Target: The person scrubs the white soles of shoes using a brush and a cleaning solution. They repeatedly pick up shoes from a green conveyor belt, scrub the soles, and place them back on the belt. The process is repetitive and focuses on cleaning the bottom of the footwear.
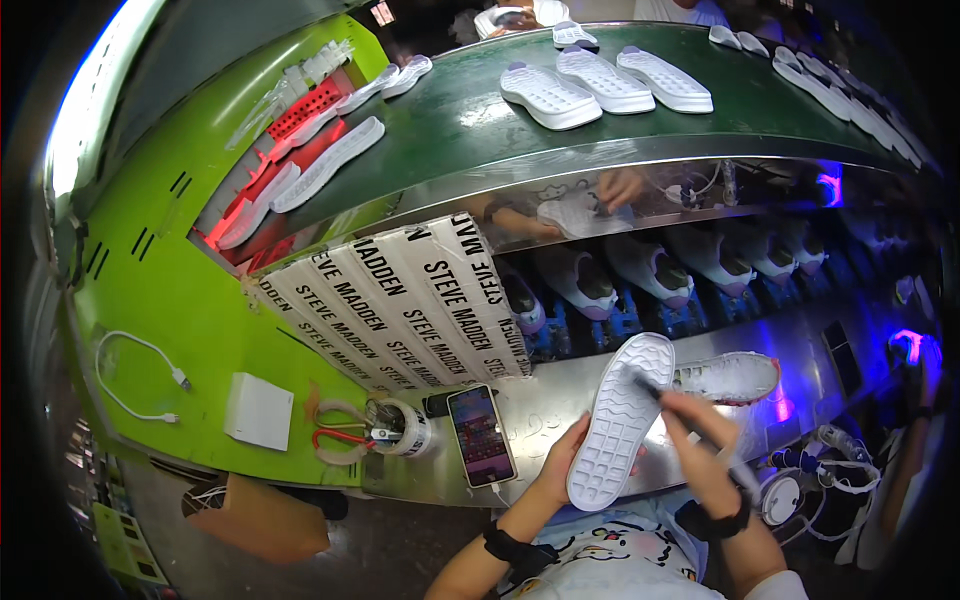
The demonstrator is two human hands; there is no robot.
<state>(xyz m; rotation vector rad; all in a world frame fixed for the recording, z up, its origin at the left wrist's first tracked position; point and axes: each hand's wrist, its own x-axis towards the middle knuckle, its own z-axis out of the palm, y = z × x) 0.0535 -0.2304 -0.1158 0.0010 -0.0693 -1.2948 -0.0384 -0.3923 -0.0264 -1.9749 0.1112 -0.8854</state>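
Holding up a white shoe sole (pixel 618 425) in the left hand (pixel 568 462), with a dark tool (pixel 648 387) in the right hand (pixel 705 445).
Gripping the sole at its lower left edge in a partly curled left hand, tread facing up, at the near edge of a metal bench (pixel 540 420); pinching the tool in a nearly closed right hand, its blurred tip over the upper tread, too unclear to call touching; beyond, on the bench, a white shoe-shaped piece (pixel 735 377).
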